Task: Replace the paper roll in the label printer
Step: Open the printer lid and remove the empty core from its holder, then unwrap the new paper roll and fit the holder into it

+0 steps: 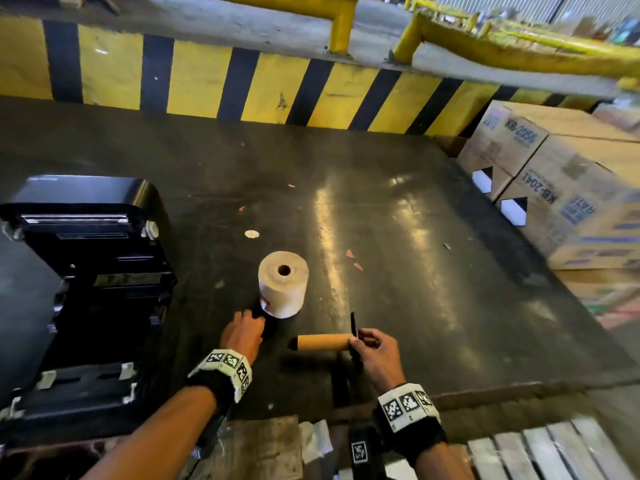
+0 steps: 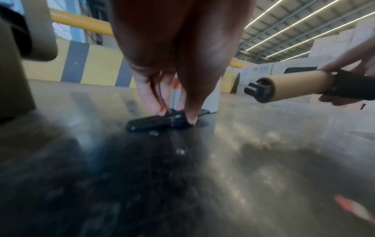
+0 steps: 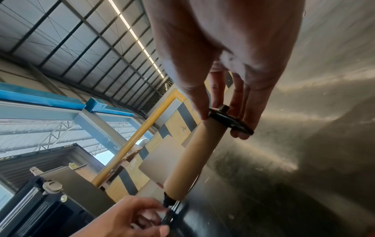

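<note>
The black label printer (image 1: 86,289) stands with its lid up at the left of the dark table (image 1: 415,220). A full paper roll (image 1: 283,284) stands on end at mid-table. My left hand (image 1: 254,318) reaches just in front of it and pinches a small black plastic guide piece (image 2: 160,122) that lies flat on the table. My right hand (image 1: 360,341) holds a black spindle by its flange (image 3: 229,120). The empty brown cardboard core (image 1: 323,342) is on the spindle and points left, held above the table.
Stacked cardboard boxes (image 1: 561,188) line the table's right side. A yellow-and-black striped barrier (image 1: 242,84) with yellow rails runs along the back. Paper scraps and a round sticker (image 1: 251,233) lie on the table. Wooden slats (image 1: 536,455) sit at the near right.
</note>
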Available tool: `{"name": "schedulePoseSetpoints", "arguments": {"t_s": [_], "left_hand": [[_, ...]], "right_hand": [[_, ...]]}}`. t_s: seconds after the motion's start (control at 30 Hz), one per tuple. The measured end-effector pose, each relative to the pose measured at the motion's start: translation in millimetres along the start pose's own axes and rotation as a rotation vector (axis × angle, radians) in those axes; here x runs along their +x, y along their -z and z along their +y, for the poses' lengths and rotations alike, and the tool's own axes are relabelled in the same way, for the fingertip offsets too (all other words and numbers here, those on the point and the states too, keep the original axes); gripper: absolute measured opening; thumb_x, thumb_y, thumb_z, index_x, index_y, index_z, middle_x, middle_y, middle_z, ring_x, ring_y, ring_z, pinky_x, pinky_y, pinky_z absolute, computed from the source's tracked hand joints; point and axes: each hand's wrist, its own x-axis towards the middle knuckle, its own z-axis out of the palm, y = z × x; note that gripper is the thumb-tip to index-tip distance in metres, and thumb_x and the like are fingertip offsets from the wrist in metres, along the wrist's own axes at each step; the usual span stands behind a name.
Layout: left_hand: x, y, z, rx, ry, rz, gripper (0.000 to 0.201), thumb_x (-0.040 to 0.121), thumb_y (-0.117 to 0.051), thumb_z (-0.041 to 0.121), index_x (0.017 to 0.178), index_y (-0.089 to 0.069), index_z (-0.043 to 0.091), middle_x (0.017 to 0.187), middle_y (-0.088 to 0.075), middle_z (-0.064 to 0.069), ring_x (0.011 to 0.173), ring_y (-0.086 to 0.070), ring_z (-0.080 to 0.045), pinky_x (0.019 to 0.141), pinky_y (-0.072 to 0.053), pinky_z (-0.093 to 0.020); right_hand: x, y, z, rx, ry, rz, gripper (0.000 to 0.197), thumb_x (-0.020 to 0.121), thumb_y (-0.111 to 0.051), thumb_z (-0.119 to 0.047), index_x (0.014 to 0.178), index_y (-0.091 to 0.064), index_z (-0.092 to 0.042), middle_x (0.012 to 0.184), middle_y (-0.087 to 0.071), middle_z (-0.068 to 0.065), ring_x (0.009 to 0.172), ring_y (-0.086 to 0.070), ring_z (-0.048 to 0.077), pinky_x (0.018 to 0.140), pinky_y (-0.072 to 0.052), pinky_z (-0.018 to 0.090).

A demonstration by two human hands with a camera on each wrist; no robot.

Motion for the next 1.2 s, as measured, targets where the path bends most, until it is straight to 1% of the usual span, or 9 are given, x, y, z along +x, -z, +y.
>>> {"name": "schedulePoseSetpoints", "arguments": {"t_s": [0.13,0.2,0.27,0.4,0.53,0.73,0.87,1.07,1.2], "left_hand": [[-2,-2,-4,-0.153,0.001,0.106,0.04,0.092,-0.053,0.029,0.13,-0.051,0.017,0.127,-0.051,-0.011,0.118,-0.048,-0.026,0.095,-0.045,-0.035],[-8,2,0,-0.455,-0.011,0.146,0.041,0.089,-0.056,0.037,0.126,-0.058,0.019,0.12,-0.06,-0.008,0.109,-0.056,-0.021,0.091,-0.046,-0.031],[-18,8,6,-0.742,-0.063,-0.024,0.05,0.083,-0.065,0.041,0.127,-0.057,0.019,0.118,-0.064,-0.004,0.104,-0.06,-0.016,0.091,-0.046,-0.027],[-34,15,0,-0.608,-0.146,-0.133,0.044,0.077,-0.072,0.035,0.119,-0.064,0.023,0.115,-0.068,-0.002,0.1,-0.063,-0.015,0.096,-0.049,-0.035],[-38,24,-38,-0.434,-0.006,-0.018,0.036,0.076,-0.073,0.03,0.11,-0.067,0.023,0.107,-0.071,-0.003,0.096,-0.065,-0.019,0.087,-0.051,-0.037],[-33,15,-49,-0.53,0.065,0.119,0.028,0.072,-0.075,0.027,0.098,-0.068,0.019,0.095,-0.072,-0.006,0.09,-0.066,-0.025,0.077,-0.05,-0.034],[-22,-8,-25,-0.477,0.049,0.088,0.036,0.073,-0.075,0.031,0.107,-0.068,0.02,0.108,-0.064,-0.007,0.103,-0.06,-0.025,0.089,-0.048,-0.036],[-10,-20,-22,-0.362,0.031,0.027,0.053,0.077,-0.069,0.041,0.125,-0.059,0.02,0.118,-0.054,-0.006,0.115,-0.049,-0.022,0.097,-0.042,-0.033],[2,0,-25,-0.521,0.095,0.085,0.064,0.08,-0.069,0.034,0.137,-0.046,0.015,0.129,-0.053,-0.009,0.123,-0.047,-0.023,0.103,-0.042,-0.038]], "right_hand": [[1,-11,3,-0.026,-0.04,-0.087,0.017,0.08,-0.07,-0.008,0.095,-0.064,-0.013,0.099,-0.068,0.017,0.094,-0.066,0.029,0.089,-0.055,0.043],[2,-15,0,-0.022,-0.045,-0.143,0.018,0.081,-0.07,-0.009,0.098,-0.065,-0.012,0.099,-0.067,0.014,0.096,-0.065,0.027,0.091,-0.054,0.045],[3,-21,-8,-0.018,-0.039,-0.211,0.021,0.083,-0.067,-0.008,0.103,-0.064,-0.007,0.096,-0.064,0.008,0.096,-0.063,0.025,0.088,-0.054,0.038],[10,-25,-18,-0.048,-0.035,-0.279,0.022,0.084,-0.065,-0.006,0.106,-0.064,-0.002,0.09,-0.065,0.006,0.084,-0.061,0.018,0.07,-0.051,0.019],[43,-5,-13,-0.121,-0.036,-0.098,0.027,0.082,-0.067,-0.004,0.107,-0.065,0.007,0.093,-0.067,0.016,0.087,-0.064,0.026,0.089,-0.053,0.039],[43,-17,-13,-0.361,-0.01,-0.265,0.025,0.082,-0.069,-0.012,0.105,-0.069,-0.003,0.099,-0.069,0.008,0.089,-0.063,0.02,0.084,-0.048,0.028],[38,-45,-2,-0.366,0.001,-0.315,0.028,0.078,-0.072,-0.016,0.103,-0.07,-0.004,0.1,-0.073,0.013,0.095,-0.068,0.025,0.09,-0.053,0.037],[43,-39,-11,-0.415,0.012,-0.375,0.035,0.078,-0.073,-0.023,0.108,-0.068,-0.006,0.103,-0.072,0.012,0.093,-0.067,0.021,0.085,-0.053,0.03],[57,-35,-47,-0.389,0.225,-0.272,0.041,0.08,-0.071,-0.027,0.116,-0.062,-0.01,0.105,-0.062,0.008,0.095,-0.061,0.02,0.083,-0.052,0.031]]}}
